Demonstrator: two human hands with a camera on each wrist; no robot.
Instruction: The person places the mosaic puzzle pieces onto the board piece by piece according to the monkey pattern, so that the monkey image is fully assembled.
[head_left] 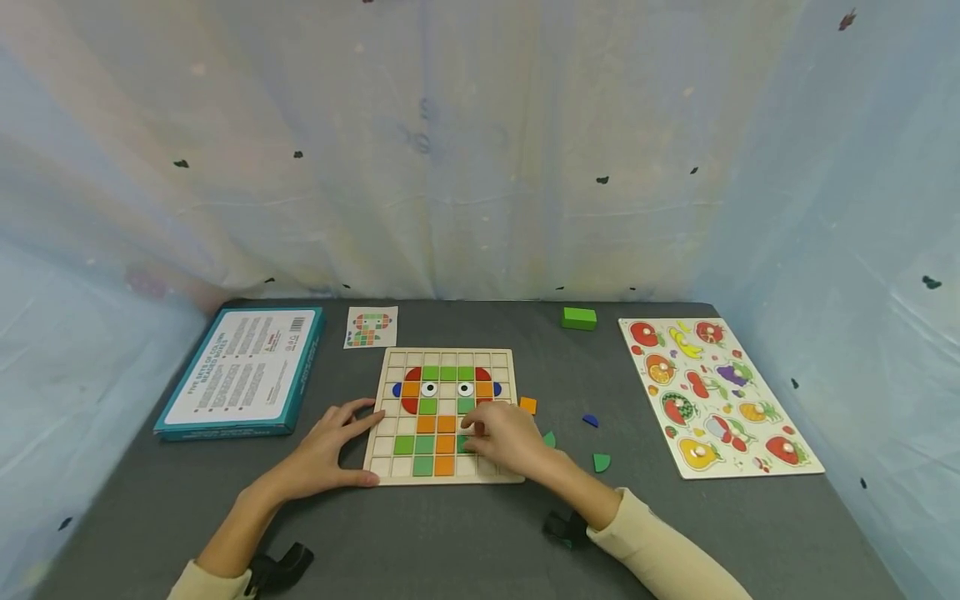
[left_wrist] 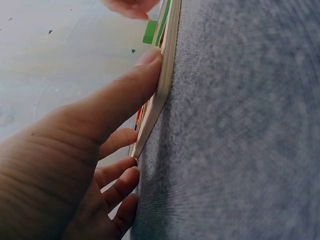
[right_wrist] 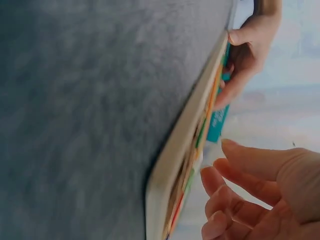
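A wooden grid board [head_left: 377,450] lies on the table, with coloured tiles forming a face-like picture. My left hand [head_left: 327,450] steadies its left side, the thumb at the near corner and fingertips on the edge; the left wrist view shows the thumb [left_wrist: 127,92] lying along the rim. Over the board's right half hovers my right hand [head_left: 510,437], fingers loosely bent beside a green square tile [head_left: 462,444] in the grid. In the right wrist view, the right thumb [right_wrist: 255,159] and forefinger stand apart with nothing visible between them.
Right of the board lie an orange square [head_left: 528,405], a blue half-round piece [head_left: 591,421] and green quarter-round pieces [head_left: 602,462]. Behind are a pattern card [head_left: 371,327] and green block [head_left: 579,318]. A teal box [head_left: 240,371] sits left, a fruit puzzle [head_left: 720,400] right.
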